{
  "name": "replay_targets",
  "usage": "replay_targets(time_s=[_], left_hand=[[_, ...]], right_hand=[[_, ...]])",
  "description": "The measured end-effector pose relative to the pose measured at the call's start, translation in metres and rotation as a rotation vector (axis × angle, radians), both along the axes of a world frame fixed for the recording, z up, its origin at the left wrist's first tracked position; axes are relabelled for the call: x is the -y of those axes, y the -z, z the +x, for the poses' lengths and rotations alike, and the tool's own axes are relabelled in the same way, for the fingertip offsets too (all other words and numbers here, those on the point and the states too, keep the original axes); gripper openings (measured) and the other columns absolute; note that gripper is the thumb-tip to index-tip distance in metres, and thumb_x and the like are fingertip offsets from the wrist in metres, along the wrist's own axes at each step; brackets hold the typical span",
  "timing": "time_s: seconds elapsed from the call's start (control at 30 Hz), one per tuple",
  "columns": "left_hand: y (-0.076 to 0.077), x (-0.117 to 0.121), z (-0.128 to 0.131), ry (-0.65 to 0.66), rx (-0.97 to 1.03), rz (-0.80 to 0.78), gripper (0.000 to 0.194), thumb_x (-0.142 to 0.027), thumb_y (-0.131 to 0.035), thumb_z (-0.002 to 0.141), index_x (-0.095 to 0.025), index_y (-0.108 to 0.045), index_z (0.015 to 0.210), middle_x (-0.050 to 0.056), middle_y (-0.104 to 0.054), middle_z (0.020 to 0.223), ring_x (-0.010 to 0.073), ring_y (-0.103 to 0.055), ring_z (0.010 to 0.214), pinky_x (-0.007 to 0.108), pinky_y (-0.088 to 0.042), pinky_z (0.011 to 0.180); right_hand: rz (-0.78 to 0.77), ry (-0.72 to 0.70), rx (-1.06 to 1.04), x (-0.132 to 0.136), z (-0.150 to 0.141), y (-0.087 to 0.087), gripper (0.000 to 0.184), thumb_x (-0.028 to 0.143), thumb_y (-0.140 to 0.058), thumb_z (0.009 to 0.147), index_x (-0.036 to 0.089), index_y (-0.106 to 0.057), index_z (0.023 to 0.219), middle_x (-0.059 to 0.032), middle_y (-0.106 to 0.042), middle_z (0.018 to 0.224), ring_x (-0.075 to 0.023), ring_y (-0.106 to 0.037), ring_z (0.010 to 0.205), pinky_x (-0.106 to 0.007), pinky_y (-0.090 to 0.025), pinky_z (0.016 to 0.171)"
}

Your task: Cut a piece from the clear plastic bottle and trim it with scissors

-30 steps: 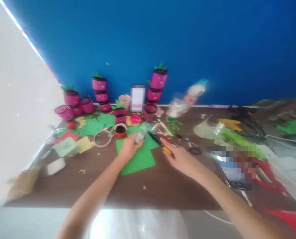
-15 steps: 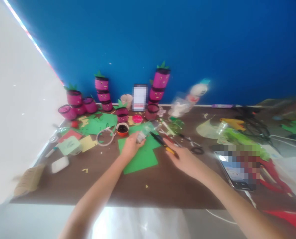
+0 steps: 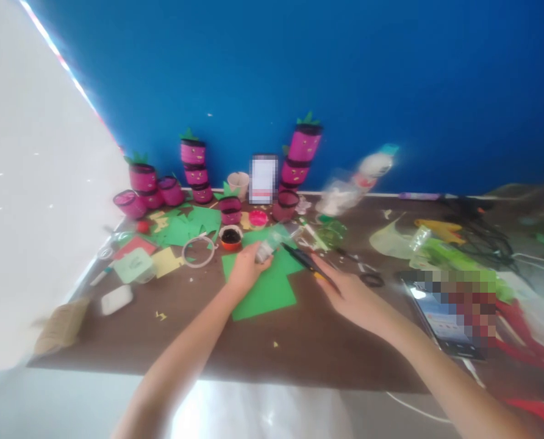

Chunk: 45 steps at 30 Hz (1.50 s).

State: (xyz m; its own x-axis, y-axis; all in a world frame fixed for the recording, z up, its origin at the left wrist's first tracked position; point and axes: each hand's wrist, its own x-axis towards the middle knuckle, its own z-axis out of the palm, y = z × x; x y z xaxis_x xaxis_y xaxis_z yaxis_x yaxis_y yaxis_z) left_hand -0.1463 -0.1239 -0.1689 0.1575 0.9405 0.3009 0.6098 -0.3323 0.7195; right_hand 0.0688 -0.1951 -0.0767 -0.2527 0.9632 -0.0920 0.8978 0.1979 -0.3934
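Observation:
My left hand (image 3: pixel 246 271) grips a small grey-white roll (image 3: pixel 265 251) just above a green paper sheet (image 3: pixel 265 283) that lies flat on the brown table (image 3: pixel 299 341). My right hand (image 3: pixel 352 296) holds black scissors with a yellow handle (image 3: pixel 309 263); their blades point left toward the roll. Both hands hover over the sheet's far edge. The picture is blurred, so the roll's exact nature stays unclear.
Pink paper cups with green tops (image 3: pixel 193 164) stand stacked along the blue wall, a taller stack (image 3: pixel 299 161) to the right. A small orange pot (image 3: pixel 230 238), a white ring (image 3: pixel 199 251), green scraps (image 3: pixel 185 227), a phone (image 3: pixel 450 317) and cables (image 3: pixel 477 235) lie around.
The view has drifted, so everything sits slightly further right and lower. Both hands keep their hold and their places over the green sheet.

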Motion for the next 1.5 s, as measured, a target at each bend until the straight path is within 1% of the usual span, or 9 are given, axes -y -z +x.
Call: replay_targets(time_s=[0.3,0.43,0.57,0.77,0.97,1.1,1.27,1.4,1.5], left_hand=[[0.001,0.001,0.0,-0.01,0.026,-0.016,0.029,-0.031,-0.06,0.076,-0.015,-0.06,0.101,0.007,-0.064,0.088,0.0167,-0.059,0.078,0.027,-0.046,0.074],[0.001,0.0,0.0,-0.003,0.008,-0.008,0.028,-0.032,-0.059,0.076,-0.015,-0.06,0.098,0.006,-0.064,0.086,0.0162,-0.058,0.076,0.027,-0.046,0.071],[0.002,0.0,0.0,0.007,-0.027,0.01,0.027,-0.033,-0.058,0.077,-0.015,-0.059,0.098,0.006,-0.063,0.083,0.0163,-0.057,0.075,0.027,-0.045,0.071],[-0.003,0.002,0.001,0.023,-0.031,-0.005,0.024,-0.035,-0.055,0.079,-0.015,-0.058,0.092,0.004,-0.061,0.079,0.0151,-0.056,0.07,0.025,-0.043,0.068],[-0.008,0.002,0.0,0.006,0.005,-0.04,0.022,-0.035,-0.054,0.08,-0.016,-0.06,0.091,0.002,-0.061,0.075,0.0134,-0.054,0.065,0.023,-0.041,0.064],[-0.009,0.002,0.0,-0.043,0.022,-0.085,0.025,-0.037,-0.054,0.079,-0.016,-0.061,0.092,0.001,-0.06,0.069,0.0132,-0.053,0.06,0.022,-0.04,0.059],[-0.01,0.001,0.0,-0.048,0.057,-0.078,0.027,-0.037,-0.055,0.079,-0.016,-0.061,0.095,0.003,-0.063,0.075,0.0138,-0.057,0.065,0.023,-0.043,0.064],[-0.012,0.006,0.001,-0.092,0.06,-0.112,0.035,-0.039,-0.053,0.08,-0.015,-0.055,0.105,0.002,-0.061,0.07,0.0133,-0.056,0.059,0.023,-0.043,0.061],[-0.01,0.009,0.002,-0.04,0.044,-0.08,0.037,-0.038,-0.05,0.082,-0.016,-0.05,0.112,0.002,-0.06,0.074,0.0136,-0.057,0.062,0.024,-0.045,0.06]], right_hand=[[-0.042,0.051,-0.01,0.003,0.005,-0.004,0.05,0.037,-0.034,0.091,0.02,-0.037,0.138,-0.0059,-0.051,0.132,-0.0253,-0.054,0.115,-0.037,-0.046,0.094],[-0.056,0.057,-0.01,0.003,0.003,0.0,0.051,0.036,-0.033,0.092,0.018,-0.033,0.14,-0.0071,-0.045,0.137,-0.0248,-0.048,0.121,-0.039,-0.041,0.099],[-0.056,0.039,-0.011,0.003,0.001,0.006,0.052,0.035,-0.033,0.092,0.017,-0.031,0.141,-0.0104,-0.044,0.138,-0.0257,-0.049,0.12,-0.041,-0.041,0.099],[-0.018,0.033,-0.028,0.002,0.0,0.025,0.052,0.032,-0.036,0.091,0.019,-0.032,0.141,-0.0115,-0.064,0.117,-0.0266,-0.061,0.106,-0.039,-0.048,0.089],[0.05,0.013,-0.057,-0.002,0.0,0.036,0.053,0.029,-0.04,0.089,0.016,-0.033,0.14,-0.0136,-0.07,0.102,-0.0256,-0.068,0.09,-0.034,-0.05,0.081],[0.021,0.025,-0.045,-0.005,-0.005,0.033,0.053,0.03,-0.035,0.091,0.015,-0.032,0.141,-0.0147,-0.071,0.098,-0.0258,-0.069,0.088,-0.035,-0.05,0.079],[-0.005,0.043,-0.048,-0.005,-0.011,0.026,0.052,0.03,-0.034,0.091,0.015,-0.032,0.141,-0.0154,-0.067,0.108,-0.0256,-0.068,0.09,-0.034,-0.051,0.079],[0.026,0.049,-0.022,0.001,-0.012,0.003,0.05,0.029,-0.036,0.09,0.02,-0.036,0.139,-0.0107,-0.063,0.119,-0.0249,-0.067,0.095,-0.034,-0.051,0.081],[0.047,0.056,0.023,0.007,-0.014,-0.017,0.05,0.03,-0.038,0.089,0.022,-0.037,0.139,-0.0077,-0.064,0.117,-0.0258,-0.065,0.099,-0.034,-0.052,0.079]])
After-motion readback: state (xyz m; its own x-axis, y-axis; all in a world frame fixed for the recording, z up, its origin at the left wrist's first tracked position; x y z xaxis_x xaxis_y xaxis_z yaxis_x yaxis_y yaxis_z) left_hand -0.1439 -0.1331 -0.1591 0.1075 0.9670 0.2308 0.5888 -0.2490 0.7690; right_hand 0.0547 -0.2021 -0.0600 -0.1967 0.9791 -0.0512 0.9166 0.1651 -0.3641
